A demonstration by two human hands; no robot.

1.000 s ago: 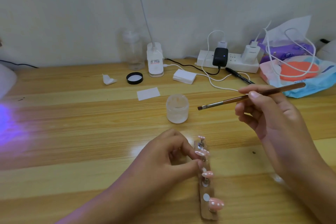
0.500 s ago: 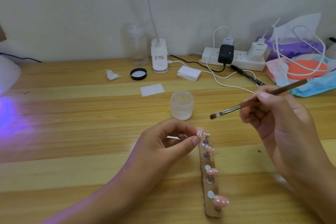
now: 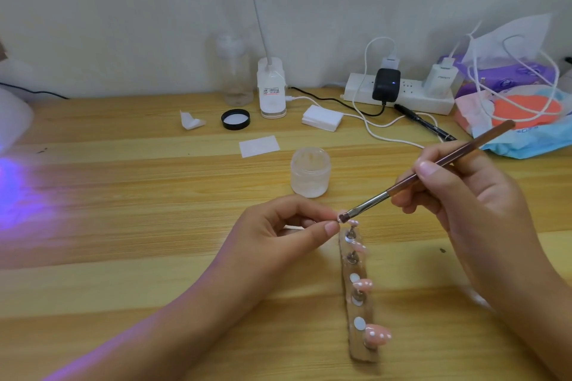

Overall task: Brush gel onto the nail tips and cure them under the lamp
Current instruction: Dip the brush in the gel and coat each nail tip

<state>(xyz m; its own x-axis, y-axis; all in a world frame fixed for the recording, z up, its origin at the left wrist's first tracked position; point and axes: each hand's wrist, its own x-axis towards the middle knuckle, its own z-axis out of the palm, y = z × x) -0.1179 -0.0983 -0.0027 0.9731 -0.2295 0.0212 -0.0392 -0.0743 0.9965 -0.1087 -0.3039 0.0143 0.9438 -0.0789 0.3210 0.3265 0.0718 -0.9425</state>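
Observation:
A wooden strip holder (image 3: 360, 309) lies lengthwise on the table and carries several pink nail tips (image 3: 377, 336) on small metal stands. My left hand (image 3: 278, 241) pinches one stand with a nail tip (image 3: 340, 216) just above the holder's far end. My right hand (image 3: 464, 204) grips a brown-handled brush (image 3: 433, 168), and its bristles touch that held tip. An open frosted gel jar (image 3: 310, 172) stands behind my hands. The curing lamp (image 3: 12, 120) shows at the far left edge and throws violet light onto the wood.
Behind the jar lie a white wipe (image 3: 259, 146), a black lid (image 3: 235, 119), a folded paper scrap (image 3: 190, 120), a white pad stack (image 3: 322, 118) and a clear pump bottle (image 3: 235, 71). A power strip (image 3: 399, 96) with chargers and cables, a pen (image 3: 424, 127) and tissue packs (image 3: 520, 114) fill the back right.
My left hand lifted one nail tip on its stand off the holder's far end. My right hand brought the brush down and left until the bristles reached that tip.

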